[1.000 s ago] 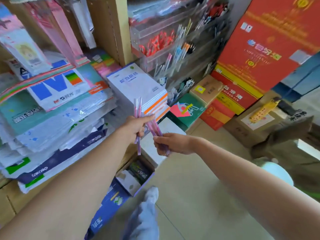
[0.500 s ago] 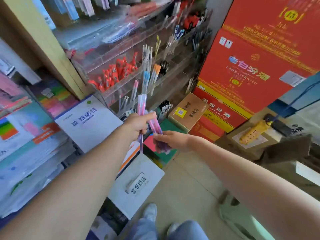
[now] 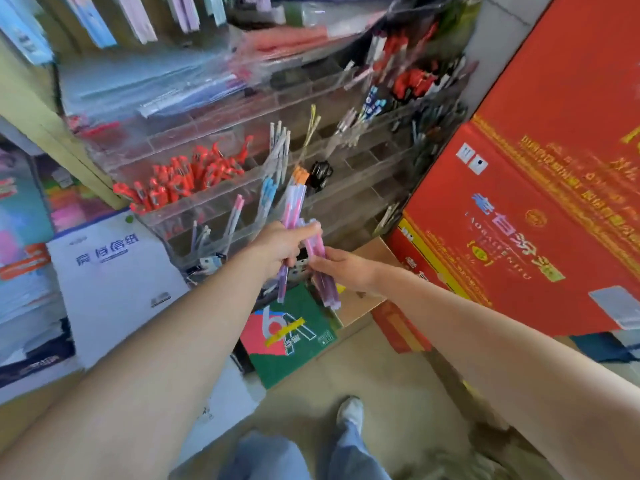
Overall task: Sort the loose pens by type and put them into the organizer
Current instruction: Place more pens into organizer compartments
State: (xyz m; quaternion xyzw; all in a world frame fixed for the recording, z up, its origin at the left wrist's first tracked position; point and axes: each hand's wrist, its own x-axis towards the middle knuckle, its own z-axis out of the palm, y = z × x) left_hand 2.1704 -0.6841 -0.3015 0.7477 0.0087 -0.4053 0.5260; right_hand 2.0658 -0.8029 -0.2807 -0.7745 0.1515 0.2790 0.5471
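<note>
My left hand [image 3: 282, 247] grips a few pink-and-white pens [image 3: 293, 209] that stand nearly upright, tips above my fist and ends poking out below. My right hand [image 3: 341, 270] holds a second bunch of pink pens [image 3: 325, 289] slanting down to the right, touching the left bunch. Both hands hover just in front of the clear tiered acrylic organizer [image 3: 242, 188]. Its compartments hold red pens [image 3: 187, 178], blue-capped pens [image 3: 268, 188], an orange-capped pen [image 3: 299, 174] and black clips [image 3: 320, 171].
Large red cartons [image 3: 536, 202] stand at the right. A brown box [image 3: 367, 296] and a green packet [image 3: 291, 337] lie below my hands. White paper reams [image 3: 110, 275] sit at the left beside a wooden shelf post [image 3: 38, 123]. My legs and shoe [image 3: 349, 414] are on the tan floor.
My view swung right and up from the paper stacks to the organizer. Both hands with their pens moved closer to its front compartments. The grips look unchanged.
</note>
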